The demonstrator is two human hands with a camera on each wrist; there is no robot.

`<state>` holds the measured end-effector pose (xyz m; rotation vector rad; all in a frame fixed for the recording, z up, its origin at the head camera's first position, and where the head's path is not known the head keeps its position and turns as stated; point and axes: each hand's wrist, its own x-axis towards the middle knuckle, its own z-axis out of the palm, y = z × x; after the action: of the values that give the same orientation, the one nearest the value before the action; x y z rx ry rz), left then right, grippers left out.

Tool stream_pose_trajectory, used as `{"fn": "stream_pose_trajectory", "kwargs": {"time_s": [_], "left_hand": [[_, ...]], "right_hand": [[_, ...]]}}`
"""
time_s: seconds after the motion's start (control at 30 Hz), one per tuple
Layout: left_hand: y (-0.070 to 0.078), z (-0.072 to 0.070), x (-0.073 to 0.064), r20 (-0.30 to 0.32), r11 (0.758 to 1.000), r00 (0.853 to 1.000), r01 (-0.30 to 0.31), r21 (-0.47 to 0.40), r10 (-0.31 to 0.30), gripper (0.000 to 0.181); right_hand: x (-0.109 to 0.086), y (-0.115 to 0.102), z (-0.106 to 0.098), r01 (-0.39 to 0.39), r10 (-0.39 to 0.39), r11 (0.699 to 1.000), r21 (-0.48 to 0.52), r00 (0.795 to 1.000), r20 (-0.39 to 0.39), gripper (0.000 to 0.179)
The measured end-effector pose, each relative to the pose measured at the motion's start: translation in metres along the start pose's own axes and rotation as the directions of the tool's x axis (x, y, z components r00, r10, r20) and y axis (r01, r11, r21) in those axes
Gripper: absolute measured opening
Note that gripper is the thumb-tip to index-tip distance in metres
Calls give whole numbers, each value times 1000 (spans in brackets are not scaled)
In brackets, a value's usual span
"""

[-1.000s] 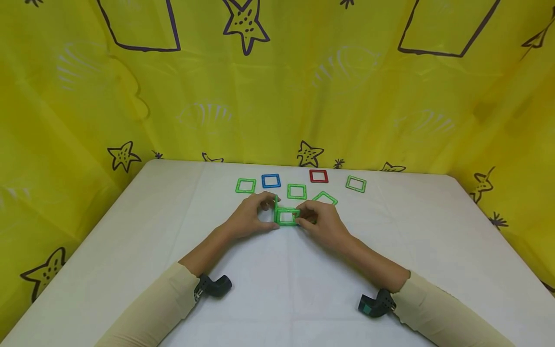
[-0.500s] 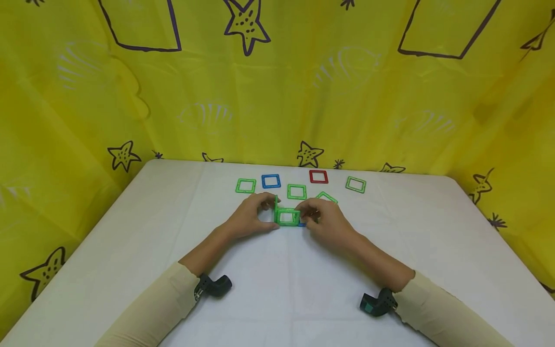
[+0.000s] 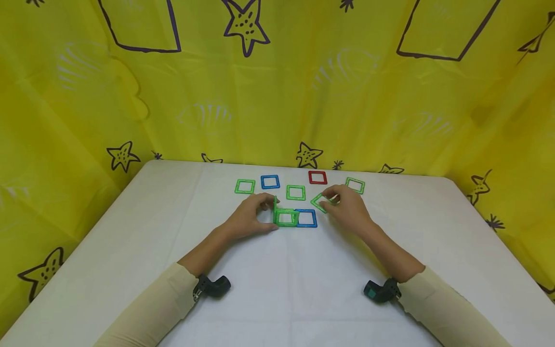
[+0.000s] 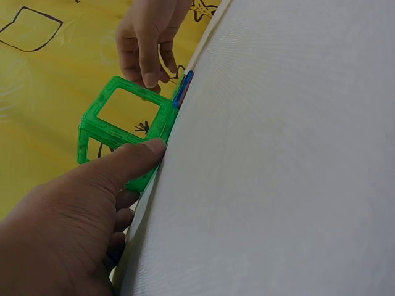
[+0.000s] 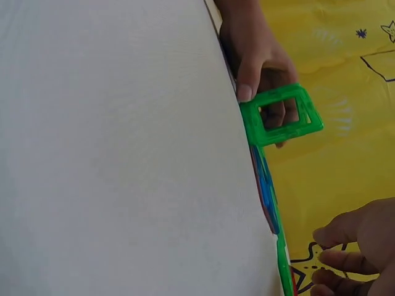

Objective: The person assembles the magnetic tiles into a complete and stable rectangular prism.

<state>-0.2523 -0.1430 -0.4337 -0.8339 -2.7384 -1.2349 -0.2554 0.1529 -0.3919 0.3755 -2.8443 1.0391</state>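
Observation:
In the head view my left hand [image 3: 251, 215] grips a box-like build of green magnetic tiles [image 4: 126, 108], thumb low at the front and fingers behind. One of its tiles stands upright by the fingers. A flat blue square magnetic tile [image 3: 307, 225] adjoins the build's right side. My right hand [image 3: 347, 207] is over a turned green magnetic tile [image 3: 317, 204] lying flat farther right and partly hidden by the fingers. In the right wrist view the fingers [image 5: 336, 237] are spread, with a gap between them and the tile edges.
Behind the hands lie loose square tiles: green [image 3: 245, 186], blue [image 3: 270, 181], another green [image 3: 296, 193], red [image 3: 318, 177] and a far-right green [image 3: 355, 185]. They rest on a white-covered table [image 3: 277, 289]. A yellow patterned curtain [image 3: 277, 96] hangs behind it.
My right hand has let go of the blue tile beside the build and moved right and back to the turned green tile. The left hand has stayed in place.

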Motion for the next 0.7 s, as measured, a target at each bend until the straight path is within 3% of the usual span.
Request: {"fn": "stream_pose_trajectory", "kwargs": {"time_s": [0.2,0.43,0.7], "left_hand": [[-1,0,0,0,1000,1000,1,-2,-1,65],[-1,0,0,-3,1000,1000,5,-11,-5,67],[-3,1,0,-9,1000,1000,16,-14,-16,67]], "right_hand": [[6,12,0,-119,123,990,-76,991,46,43],[6,20,0,-140,147,981,-135,988,48,52],[7,21,0,-160,168,979,-129,984,56,53]]}}
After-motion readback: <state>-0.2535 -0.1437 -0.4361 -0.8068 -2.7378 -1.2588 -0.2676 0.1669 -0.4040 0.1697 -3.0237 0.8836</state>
